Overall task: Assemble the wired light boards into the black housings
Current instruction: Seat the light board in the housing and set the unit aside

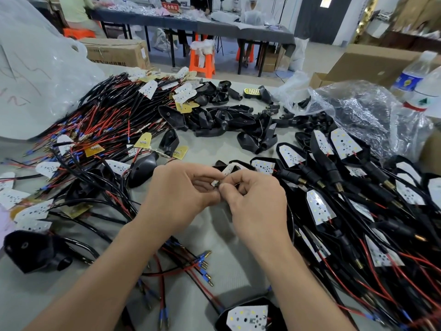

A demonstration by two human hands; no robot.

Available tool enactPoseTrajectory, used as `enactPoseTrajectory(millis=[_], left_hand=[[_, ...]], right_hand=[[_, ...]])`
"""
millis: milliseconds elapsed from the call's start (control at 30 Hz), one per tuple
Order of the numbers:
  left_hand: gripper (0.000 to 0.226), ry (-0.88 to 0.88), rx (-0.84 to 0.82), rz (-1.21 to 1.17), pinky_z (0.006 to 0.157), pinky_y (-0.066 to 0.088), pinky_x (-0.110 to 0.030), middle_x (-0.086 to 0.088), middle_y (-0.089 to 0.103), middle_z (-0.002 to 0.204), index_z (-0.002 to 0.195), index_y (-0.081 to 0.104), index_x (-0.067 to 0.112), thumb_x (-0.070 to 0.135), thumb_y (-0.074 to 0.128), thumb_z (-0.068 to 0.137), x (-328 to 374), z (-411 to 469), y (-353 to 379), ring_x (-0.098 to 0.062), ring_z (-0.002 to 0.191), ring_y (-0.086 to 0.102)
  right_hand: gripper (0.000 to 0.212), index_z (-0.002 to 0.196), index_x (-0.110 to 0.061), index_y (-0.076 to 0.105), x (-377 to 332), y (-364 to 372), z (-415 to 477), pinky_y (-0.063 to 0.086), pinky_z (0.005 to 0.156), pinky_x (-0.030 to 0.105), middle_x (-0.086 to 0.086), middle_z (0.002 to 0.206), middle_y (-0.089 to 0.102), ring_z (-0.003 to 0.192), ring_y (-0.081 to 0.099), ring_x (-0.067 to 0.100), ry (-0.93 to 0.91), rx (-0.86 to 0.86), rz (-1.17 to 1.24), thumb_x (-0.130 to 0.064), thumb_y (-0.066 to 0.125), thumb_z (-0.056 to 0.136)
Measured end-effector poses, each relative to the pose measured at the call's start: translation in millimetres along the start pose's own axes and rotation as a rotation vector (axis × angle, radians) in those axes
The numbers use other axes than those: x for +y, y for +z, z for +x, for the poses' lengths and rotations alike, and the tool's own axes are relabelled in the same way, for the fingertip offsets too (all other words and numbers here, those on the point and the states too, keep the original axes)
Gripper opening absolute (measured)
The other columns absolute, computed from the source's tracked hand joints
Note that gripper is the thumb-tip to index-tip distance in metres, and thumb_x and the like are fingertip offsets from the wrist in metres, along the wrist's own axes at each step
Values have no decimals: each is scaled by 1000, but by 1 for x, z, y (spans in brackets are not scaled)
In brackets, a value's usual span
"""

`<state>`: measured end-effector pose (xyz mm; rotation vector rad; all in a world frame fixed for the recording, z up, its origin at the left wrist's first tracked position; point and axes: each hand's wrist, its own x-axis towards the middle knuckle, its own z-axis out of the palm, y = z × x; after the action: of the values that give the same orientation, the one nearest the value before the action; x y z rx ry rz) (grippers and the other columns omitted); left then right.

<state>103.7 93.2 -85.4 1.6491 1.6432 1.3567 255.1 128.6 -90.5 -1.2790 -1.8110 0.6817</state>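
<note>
My left hand (183,187) and my right hand (253,199) meet over the middle of the table. Together they pinch a small white light board (228,170) that sticks up between the fingertips, with a black housing (218,163) partly hidden just behind them. Where its wires run is hidden by my fingers. A heap of loose wired light boards (100,120) with red and black leads lies to the left. Empty black housings (229,120) are piled at the centre back. Finished units with boards seated in housings (338,187) are stacked on the right.
A finished unit (248,317) lies at the near edge between my forearms. Loose housings (35,252) sit at the near left. Clear plastic bags (362,111) and water bottles (420,87) stand at the right, a white bag (35,75) at the left. People work at a far table (191,22).
</note>
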Motion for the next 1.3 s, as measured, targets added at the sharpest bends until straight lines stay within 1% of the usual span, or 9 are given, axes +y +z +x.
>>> enactPoseTrajectory(millis=[200, 333, 467, 567, 700, 833, 1033, 1167, 1300], left_hand=[[38, 168, 140, 200, 70, 55, -27, 23, 74, 90, 106, 72, 42, 28, 82, 72, -2, -4, 1, 1, 76, 71], [22, 248, 249, 269, 73, 51, -16, 24, 70, 105, 94, 80, 31, 32, 85, 73, -3, -4, 1, 2, 81, 68], [12, 307, 304, 318, 67, 51, -25, 14, 76, 79, 84, 82, 28, 32, 84, 73, 0, -5, 2, -2, 73, 67], [14, 307, 291, 355, 69, 52, -26, 14, 76, 80, 84, 83, 25, 34, 86, 74, -1, -3, 0, -2, 74, 67], [24, 256, 110, 283, 77, 56, -28, 18, 76, 88, 93, 85, 27, 21, 93, 71, -3, -1, -6, -3, 83, 71], [22, 211, 60, 266, 65, 54, -33, 16, 72, 74, 87, 84, 37, 28, 91, 68, -4, 2, -7, -10, 72, 67], [17, 300, 107, 588, 55, 48, -36, 14, 64, 70, 70, 70, 33, 49, 71, 77, -6, -1, -6, -5, 70, 61], [29, 220, 196, 724, 54, 31, -28, 15, 64, 70, 71, 64, 36, 62, 57, 83, -7, 0, 0, -10, 64, 59], [22, 146, 213, 681, 57, 30, -32, 3, 68, 67, 79, 59, 31, 51, 56, 87, -7, 0, 11, -23, 58, 61]], right_hand=[[9, 85, -37, 71, -5, -4, -1, 42, 59, 28, -25, 51, 53, 52, 47, 7, -8, -50, -79, -32, 63, 86], [13, 99, -39, 63, -10, -7, -4, 48, 70, 35, -10, 70, 66, 72, 59, 19, -53, -113, -250, -32, 58, 90], [6, 92, -36, 59, -10, -7, -4, 42, 66, 34, -9, 63, 59, 67, 50, 18, -69, -123, -307, -30, 59, 92], [18, 75, -29, 57, -9, -7, -2, 34, 53, 17, -14, 46, 52, 51, 48, 9, 4, -157, -117, -19, 63, 89], [28, 69, -32, 57, -8, -8, -1, 34, 51, 14, -18, 41, 50, 48, 50, 4, 45, -129, -30, -12, 61, 88], [26, 69, -32, 62, -8, -7, -2, 36, 52, 12, -20, 41, 50, 49, 52, 0, 23, -129, -21, -13, 62, 87], [12, 78, -34, 71, -9, -12, -3, 35, 52, 18, -21, 45, 53, 49, 52, 5, -14, -132, -101, -27, 62, 82], [22, 100, -41, 70, -14, -16, -6, 48, 68, 30, -16, 62, 62, 71, 59, 16, -45, -119, -330, -41, 56, 83], [13, 96, -33, 69, -16, -13, -6, 51, 75, 37, -4, 71, 66, 80, 60, 27, -12, -124, -284, -37, 58, 90]])
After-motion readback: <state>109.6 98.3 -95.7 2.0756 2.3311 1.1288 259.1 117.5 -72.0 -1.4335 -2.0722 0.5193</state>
